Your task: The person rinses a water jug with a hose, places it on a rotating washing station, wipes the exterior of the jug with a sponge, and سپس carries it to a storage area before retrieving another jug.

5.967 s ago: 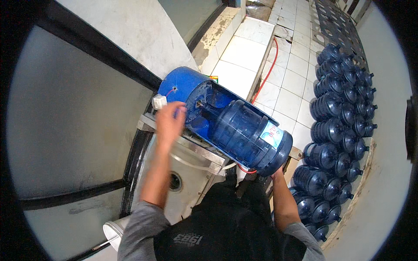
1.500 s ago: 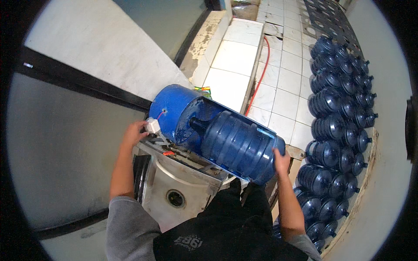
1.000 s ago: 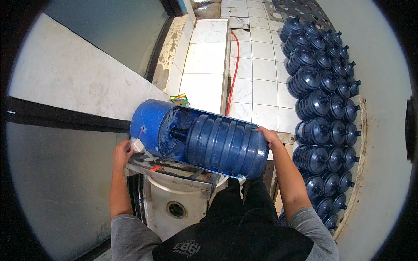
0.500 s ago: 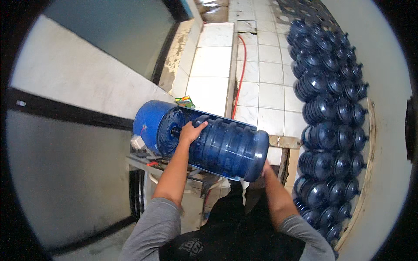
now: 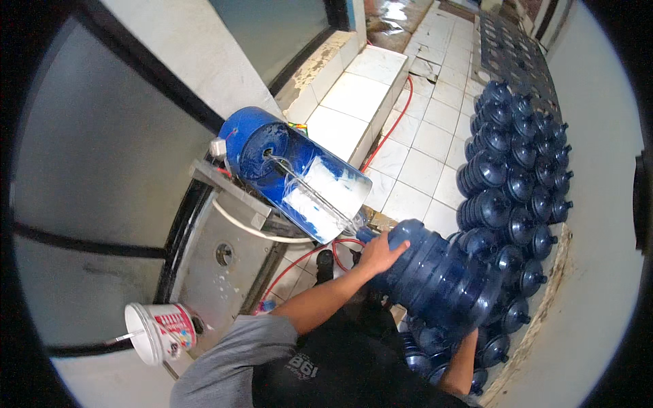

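One bottle point(image 5: 445, 275) seems mid-unloading, right of the drum point(image 5: 246, 126): left hand point(image 5: 383, 256) clasps its shoulder; right hand point(image 5: 469, 343), hold hidden, should steady next.

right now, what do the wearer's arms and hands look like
The left arm has a short grey sleeve and a bare forearm; the left hand wears no glove, and no watch or bracelet shows at the wrist. The right forearm is bare too; the right hand is mostly hidden.
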Motion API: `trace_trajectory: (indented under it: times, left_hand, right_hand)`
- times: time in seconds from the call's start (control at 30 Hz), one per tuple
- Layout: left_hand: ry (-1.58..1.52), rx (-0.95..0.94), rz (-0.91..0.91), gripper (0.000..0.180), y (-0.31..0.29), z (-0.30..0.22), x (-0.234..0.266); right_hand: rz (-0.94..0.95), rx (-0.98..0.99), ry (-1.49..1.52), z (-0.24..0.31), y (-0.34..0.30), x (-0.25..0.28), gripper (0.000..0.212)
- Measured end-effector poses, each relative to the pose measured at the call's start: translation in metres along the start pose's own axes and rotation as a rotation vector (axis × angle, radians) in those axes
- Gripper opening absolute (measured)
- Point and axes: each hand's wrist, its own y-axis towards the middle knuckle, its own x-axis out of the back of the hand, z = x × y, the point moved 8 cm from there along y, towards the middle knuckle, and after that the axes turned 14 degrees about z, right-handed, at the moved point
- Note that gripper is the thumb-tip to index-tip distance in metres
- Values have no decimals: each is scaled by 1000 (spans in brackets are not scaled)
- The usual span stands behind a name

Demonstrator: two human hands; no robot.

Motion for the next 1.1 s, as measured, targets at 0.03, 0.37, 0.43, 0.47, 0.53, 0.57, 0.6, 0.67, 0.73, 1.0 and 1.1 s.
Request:
trace_trajectory:
  times: [0.03,0.37,0.43,0.47,0.53,0.57,0.6,0.67,0.73,1.0,1.1]
  left_hand:
    - [-70,-32,-21,91,-12,-6,-10]
    - [-1099,-38,-251,68,-120,160,-52]
    - [-1343,14,-298,69,-140,210,-62]
    - [-1520,18,-270,68,-139,249,-73]
    - [-1774,-73,-243,65,-157,284,-88]
    - [-1842,-171,-259,64,-172,292,-81]
    - [-1773,-256,-330,61,-201,285,-67]
    - [-1736,-356,-483,60,-237,332,-61]
    - [-1731,-450,-590,59,-267,404,-71]
    - [-1865,-784,-818,58,-416,469,-52]
    - [-1889,-807,-890,56,-458,486,-47]
  right_hand:
    - [-8,43,-32,19,-28,16,77]
    - [48,499,-755,173,-132,-115,51]
    - [267,509,-746,169,-126,-182,47]
    - [307,521,-763,160,-120,-211,48]
    - [386,528,-818,138,-115,-262,48]
    - [432,530,-852,127,-118,-294,49]
    - [406,514,-884,116,-124,-313,48]
    - [557,514,-910,86,-138,-374,49]
    - [669,488,-919,53,-159,-435,49]
    - [1075,419,-911,-63,-220,-605,53]
    - [1202,353,-823,-97,-242,-644,54]
